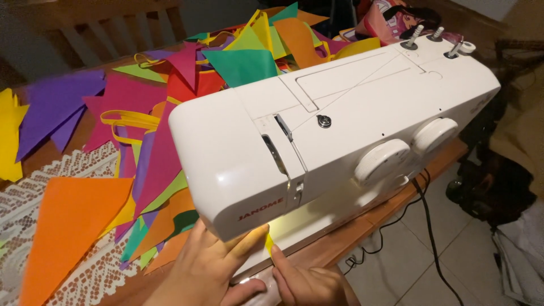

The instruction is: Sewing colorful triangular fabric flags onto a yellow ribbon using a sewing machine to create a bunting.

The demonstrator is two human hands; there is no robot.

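Observation:
A white sewing machine (351, 119) fills the middle of the view, its lamp lighting the bed below. My left hand (207, 272) lies flat under the machine's head, pressing fabric on the bed. My right hand (309, 283) pinches a narrow yellow tape (268, 242) between thumb and fingertip just in front of the needle area. The needle itself is hidden behind the machine's head. Coloured fabric triangles (170, 153) strung on yellow tape pile up to the left and behind the machine.
An orange triangle (71, 226) lies on a white lace cloth (73, 164) over the wooden table (362, 226). A black power cord (428, 226) hangs off the table's right edge to the tiled floor. Dark bags sit at right.

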